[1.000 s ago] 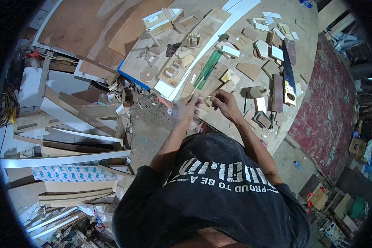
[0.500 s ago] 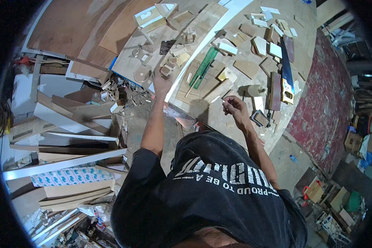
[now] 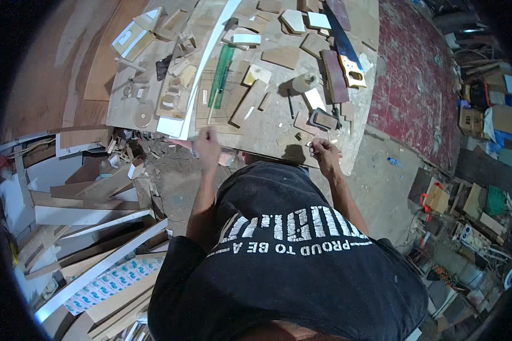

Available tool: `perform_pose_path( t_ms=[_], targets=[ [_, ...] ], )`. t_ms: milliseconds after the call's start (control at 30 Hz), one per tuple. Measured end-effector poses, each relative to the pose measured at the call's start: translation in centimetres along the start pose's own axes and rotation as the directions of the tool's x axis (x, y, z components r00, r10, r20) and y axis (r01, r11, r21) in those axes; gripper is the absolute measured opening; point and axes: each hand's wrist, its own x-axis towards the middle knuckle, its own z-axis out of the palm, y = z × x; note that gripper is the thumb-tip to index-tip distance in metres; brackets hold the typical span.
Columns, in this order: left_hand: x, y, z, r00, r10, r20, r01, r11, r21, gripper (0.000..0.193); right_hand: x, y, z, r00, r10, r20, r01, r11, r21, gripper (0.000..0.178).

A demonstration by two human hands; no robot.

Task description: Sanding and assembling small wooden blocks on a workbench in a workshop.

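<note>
small pale piece (image 3: 313, 144) pinched in right hand (image 3: 326, 152) at counter's (image 3: 267, 145) near edge | left hand (image 3: 206, 146) loosely curled by near end of long white strip (image 3: 202, 74), grip unclear | green ruler (image 3: 219, 77) right of strip | handsaw (image 3: 344, 40) far right

Left hand (image 3: 206, 149) pulled back from mid-tabletop (image 3: 279, 136) to the near edge, by the white strip's (image 3: 202, 74) end. Right hand (image 3: 324, 152) dropped back to the near edge too.
</note>
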Motion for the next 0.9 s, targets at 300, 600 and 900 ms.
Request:
perform_pose_path(
  t_ms=[300, 600, 900],
  targets=[
    [-5.3, 2.8, 9.7, 0.897, 0.185, 0.402, -0.234, 0.969, 0.076, 0.017, -4.5, 3.6, -2.8, 0.997, 0.073, -0.026, -0.074, 0.997, -0.029, 0.015],
    [-3.4, 4.0, 17.0, 0.824, 0.423, 0.376, -0.499, 0.856, 0.131, 0.017, -9.1, 3.0, -12.7, 0.979, 0.027, -0.200, -0.034, 0.999, -0.032, 0.015],
    [-4.0, 4.4, 17.4, 0.761, 0.497, 0.418, -0.602, 0.781, 0.168, 0.022, -10.7, 2.3, -17.7, 0.968, 0.041, -0.247, -0.051, 0.998, -0.037, 0.014]
  ],
)
